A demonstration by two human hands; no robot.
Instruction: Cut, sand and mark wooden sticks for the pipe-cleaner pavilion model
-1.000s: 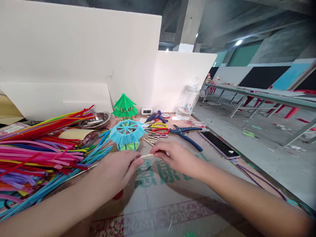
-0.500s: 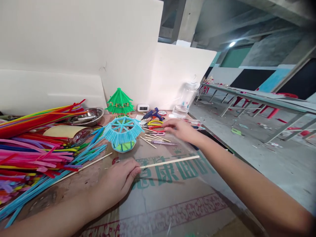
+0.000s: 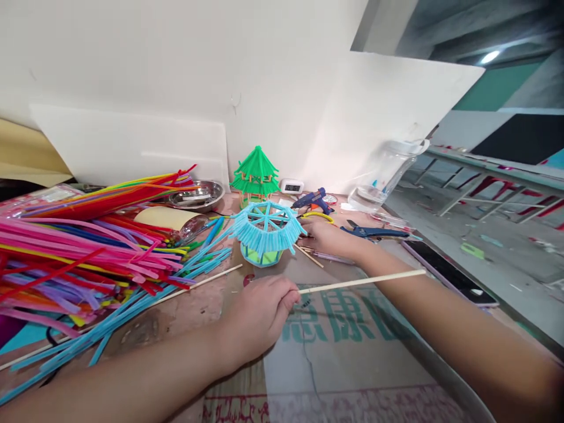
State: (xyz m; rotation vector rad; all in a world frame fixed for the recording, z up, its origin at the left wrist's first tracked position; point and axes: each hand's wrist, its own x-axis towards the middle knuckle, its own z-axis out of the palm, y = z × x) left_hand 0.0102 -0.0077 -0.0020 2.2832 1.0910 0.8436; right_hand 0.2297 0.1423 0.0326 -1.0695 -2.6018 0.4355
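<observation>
My left hand [image 3: 267, 311] is closed on one end of a thin wooden stick [image 3: 365, 282], which points right across the front of my right forearm. My right hand [image 3: 332, 239] reaches in among the tools, beside the yellow-handled pliers [image 3: 324, 217]; its fingertips are partly hidden, so I cannot tell what they grip. Just left of it stands a small pavilion model with a light blue pipe-cleaner roof [image 3: 268, 226], open at the top. Behind that one is a green-roofed pavilion model [image 3: 257, 173]. Short wooden sticks [image 3: 311, 256] lie below my right hand.
Bundles of coloured pipe cleaners [image 3: 88, 241] cover the left side. A metal bowl [image 3: 215, 202], small clock [image 3: 291, 186], blue glue gun [image 3: 314, 200] and water bottle [image 3: 381, 176] line the back. Blue-handled cutters [image 3: 374, 232] and a phone [image 3: 449, 273] lie at right.
The view has swung left, so things appear further right. My right hand has moved leftward in among the tools, nearer the blue roof. My left hand still holds the stick.
</observation>
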